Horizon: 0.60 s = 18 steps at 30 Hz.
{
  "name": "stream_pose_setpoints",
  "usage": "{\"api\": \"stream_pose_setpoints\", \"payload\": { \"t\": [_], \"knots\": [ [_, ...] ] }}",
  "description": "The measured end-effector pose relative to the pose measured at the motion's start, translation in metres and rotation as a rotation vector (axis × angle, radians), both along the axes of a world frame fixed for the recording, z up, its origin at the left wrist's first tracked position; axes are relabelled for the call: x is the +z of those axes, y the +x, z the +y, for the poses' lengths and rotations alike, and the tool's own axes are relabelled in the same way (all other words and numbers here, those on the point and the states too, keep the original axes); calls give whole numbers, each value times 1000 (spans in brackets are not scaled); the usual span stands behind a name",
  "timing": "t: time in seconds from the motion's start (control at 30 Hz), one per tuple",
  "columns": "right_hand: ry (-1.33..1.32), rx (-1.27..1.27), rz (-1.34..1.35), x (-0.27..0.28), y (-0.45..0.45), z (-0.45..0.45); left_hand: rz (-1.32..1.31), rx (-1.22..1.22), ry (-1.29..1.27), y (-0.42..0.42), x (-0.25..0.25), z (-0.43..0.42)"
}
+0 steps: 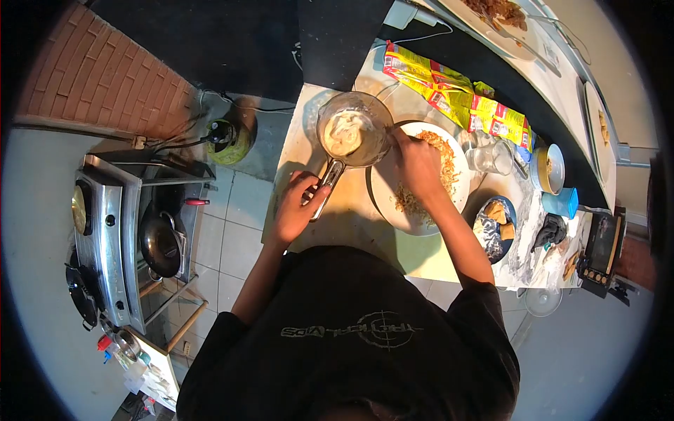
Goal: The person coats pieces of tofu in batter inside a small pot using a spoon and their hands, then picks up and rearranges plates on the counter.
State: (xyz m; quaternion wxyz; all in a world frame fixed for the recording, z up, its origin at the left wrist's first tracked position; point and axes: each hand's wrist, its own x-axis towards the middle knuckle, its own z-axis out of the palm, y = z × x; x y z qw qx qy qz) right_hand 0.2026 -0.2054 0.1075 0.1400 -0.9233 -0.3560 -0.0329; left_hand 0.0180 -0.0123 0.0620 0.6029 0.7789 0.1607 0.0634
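Note:
A round metal saucepan (382, 146) with pale, creamy batter (344, 132) in it stands on the worktop in front of me. My left hand (300, 200) is closed around its handle (328, 189). Fingers bent together, my right hand (415, 161) is at the pan's right rim; whatever the fingertips hold is hidden. Under that hand and forearm lies a large white plate (385, 200) with brown, crumbly shreds (448, 165) spread along its right side and lower part.
Yellow and red packets (456, 98) lie along the back. Right of the plate are a clear glass (491, 158), a foil-lined bowl (497, 228), a stacked bowl (549, 168) and a blue cup (560, 203). A gas stove (116, 231) with a wok (160, 245) stands left, near a green gas cylinder (232, 146).

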Motion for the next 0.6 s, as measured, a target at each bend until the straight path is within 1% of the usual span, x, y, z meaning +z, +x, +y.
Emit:
{"api": "stream_pose_setpoints", "payload": {
  "t": [0.07,0.13,0.17,0.23,0.27,0.33,0.37,0.43,0.47,0.53,0.57,0.6],
  "knots": [
    [8,30,-11,4,-3,2,11,-13,38,-1,-1,1],
    [-87,-52,62,16,-6,3,2,5,12,-1,2,-1],
    [-88,-52,64,19,-6,4,-11,16,-15,-1,3,-2],
    [62,-45,158,22,-5,7,-4,6,-2,-1,2,-1],
    [63,-47,155,18,-3,6,2,-2,12,-1,2,-1],
    [172,42,157,7,-2,7,15,-5,10,-1,2,0],
    [173,45,156,8,-2,6,30,-7,5,-1,2,0],
    [99,-24,128,15,-1,5,13,11,-18,0,2,-1],
    [100,-19,131,18,0,6,0,21,-42,-1,2,-2],
    [14,-60,77,23,2,5,15,21,-45,-2,4,-2],
    [-92,-44,109,21,4,3,26,19,-50,-1,6,-2],
    [-89,-49,107,18,4,3,24,13,-47,0,7,-2]
  ]
}}
